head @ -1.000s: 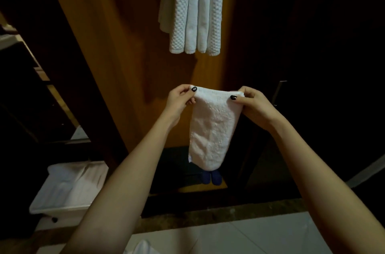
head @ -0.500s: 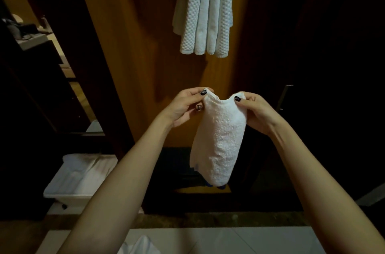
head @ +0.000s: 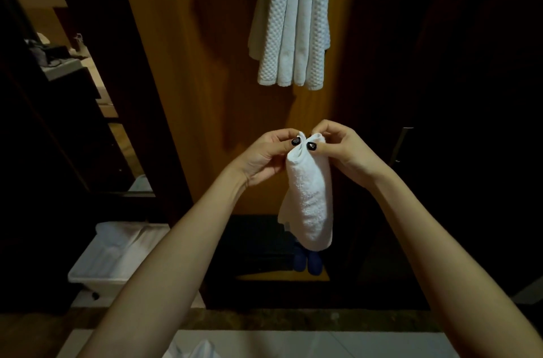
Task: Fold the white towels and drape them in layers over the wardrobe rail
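Hanging lengthwise in mid-air, a small white terry-cloth towel [head: 309, 199] is held before the smooth orange-brown wooden back panel [head: 211, 87] of a wardrobe. Its two upper corners are held together, so that the looped, nubbly cloth is curled into a soft, narrow tube with a rounded lower end. One corner is pinched between thumb and forefinger of the left hand [head: 264, 156]. The other is pinched the same way by the right hand [head: 345, 149], and the dark-painted thumbnails are seen almost touching. Above, well apart from the held towel, a bundle of white waffle-weave towels [head: 291, 34] is draped in long folded layers, dimpled strips alternating with smoother ones. What they hang from is cut off by the top edge. Below the held towel, a pair of rounded dark blue objects [head: 307, 262] is set on the wardrobe floor. At lower left, a white rectangular plastic tub [head: 94, 281] with white cloth inside is seen.
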Motion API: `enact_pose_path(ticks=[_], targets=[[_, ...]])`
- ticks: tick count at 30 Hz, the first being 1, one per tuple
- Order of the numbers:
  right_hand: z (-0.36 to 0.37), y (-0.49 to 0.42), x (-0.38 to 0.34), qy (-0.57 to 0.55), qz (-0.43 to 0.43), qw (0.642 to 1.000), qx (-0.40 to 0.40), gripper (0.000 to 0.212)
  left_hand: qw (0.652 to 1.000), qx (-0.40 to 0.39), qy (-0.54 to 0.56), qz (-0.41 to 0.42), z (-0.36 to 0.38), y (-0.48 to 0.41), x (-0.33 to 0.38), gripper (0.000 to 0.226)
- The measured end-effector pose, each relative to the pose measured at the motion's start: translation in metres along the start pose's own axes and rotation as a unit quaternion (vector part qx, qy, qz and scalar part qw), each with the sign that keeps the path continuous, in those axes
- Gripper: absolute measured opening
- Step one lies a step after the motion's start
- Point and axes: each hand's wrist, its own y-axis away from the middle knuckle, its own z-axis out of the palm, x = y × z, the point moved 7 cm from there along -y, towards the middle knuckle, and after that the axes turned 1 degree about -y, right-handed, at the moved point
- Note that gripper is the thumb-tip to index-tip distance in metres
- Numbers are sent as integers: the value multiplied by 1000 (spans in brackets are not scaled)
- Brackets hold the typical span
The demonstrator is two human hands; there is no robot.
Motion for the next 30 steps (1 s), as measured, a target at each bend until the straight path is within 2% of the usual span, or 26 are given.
enact_pose_path(ticks=[2,4,9,11,13,15,17,19,20,21,23,25,28,30], targets=[[-2,0,1,19,-5,1000,2,18,1000,-15,-2,-2,2,0,-1,33],[-3,-1,2,32,-3,999,9,20,1000,-24,0,-4,5,-1,0,39],[-19,0,12,85,22,995,48,38,999,-34,-29,-19,7,-4,-2,27],[-23,3,13,124,16,990,70,30,999,-1,-34,-10,3,-6,-3,15],[-29,10,10,101,-8,988,120,16,997,59,-58,12,-1,-9,-1,5],[-31,18,3,96,-35,984,143,21,988,125,-86,43,-4,-10,4,9],[-28,21,-1,169,-49,978,113,21,980,159,-96,72,-3,-10,9,10],[-25,20,2,258,-31,960,101,58,977,163,-105,87,3,-13,11,9],[-27,19,3,272,-22,954,124,72,976,165,-111,94,5,-15,12,10],[-29,18,3,267,-20,952,152,72,974,170,-112,103,6,-17,13,10],[-35,15,-2,231,-33,956,179,40,964,194,-136,124,2,-19,19,9],[-38,12,-6,190,-49,966,171,11,948,210,-196,135,-1,-19,28,8],[-47,7,-12,133,-72,973,174,15,929,211,-257,165,3,-18,38,10],[-49,2,-12,120,-69,974,178,13,893,242,-325,196,2,-17,38,14]])
